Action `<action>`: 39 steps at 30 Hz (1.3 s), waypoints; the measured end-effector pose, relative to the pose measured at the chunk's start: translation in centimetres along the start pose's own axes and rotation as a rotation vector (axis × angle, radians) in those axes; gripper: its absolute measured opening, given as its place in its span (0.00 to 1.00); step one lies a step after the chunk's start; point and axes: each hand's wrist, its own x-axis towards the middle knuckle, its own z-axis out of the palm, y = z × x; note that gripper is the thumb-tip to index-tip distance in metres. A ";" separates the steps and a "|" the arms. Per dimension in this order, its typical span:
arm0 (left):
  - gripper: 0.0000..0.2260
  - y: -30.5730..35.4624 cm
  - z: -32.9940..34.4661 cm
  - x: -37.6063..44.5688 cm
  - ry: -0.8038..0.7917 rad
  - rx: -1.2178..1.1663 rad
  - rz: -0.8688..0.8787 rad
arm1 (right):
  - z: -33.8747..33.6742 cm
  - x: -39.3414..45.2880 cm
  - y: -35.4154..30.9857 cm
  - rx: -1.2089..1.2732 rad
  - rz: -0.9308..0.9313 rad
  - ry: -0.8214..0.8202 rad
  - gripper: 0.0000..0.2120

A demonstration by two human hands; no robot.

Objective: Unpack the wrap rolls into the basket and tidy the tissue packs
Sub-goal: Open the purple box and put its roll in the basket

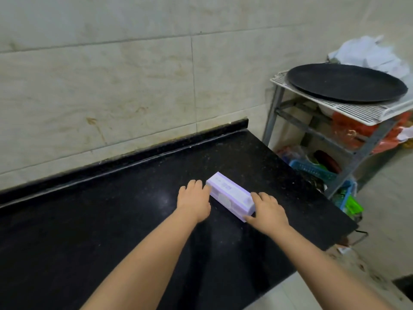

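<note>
Where the two forearms reach out over the black speckled surface [111,220], a long lilac box [231,199] lies flat between the hands, set at a slant with one end farther away than the other. The left hand [194,201] rests at the box's far end, palm down, its fingers curled over and touching that end. The right hand [269,212] sits at the near end, fingers bent over the top edge and the thumb pressed against the end face, so it grips the box. Both hands are in contact with the box, and the box rests on the surface rather than being lifted. Whether the left hand truly clasps the end or only presses against it cannot be told.

Beyond the hands, a raised black lip runs along the back of the surface, meeting a tiled wall [111,74] of pale, veined tiles. To the right of the right hand, past the end of the surface, stands a metal rack [348,166]. A round black tray [346,82] lies on its white wire top shelf, with crumpled white bags [368,52] behind it. Red-orange bags [353,130] fill the middle shelf, and a blue slotted basket [312,170] sits lower down, well apart from the box. Its contents are too blurred to identify.
</note>
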 end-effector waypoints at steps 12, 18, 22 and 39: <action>0.32 1.9 3.7 9.9 -0.140 -0.118 0.057 | 3.2 6.7 5.1 0.261 -0.159 -0.135 0.34; 0.30 2.9 4.5 8.9 -0.015 -0.248 -0.119 | 1.6 9.8 6.8 0.530 -0.236 -0.146 0.32; 0.36 3.5 5.0 4.9 0.044 -0.365 -0.303 | 0.0 11.1 6.3 0.582 -0.362 -0.200 0.27; 0.30 -0.9 5.1 -35.6 0.369 -0.671 -1.276 | 3.5 -11.4 -18.1 0.345 -1.360 -0.854 0.36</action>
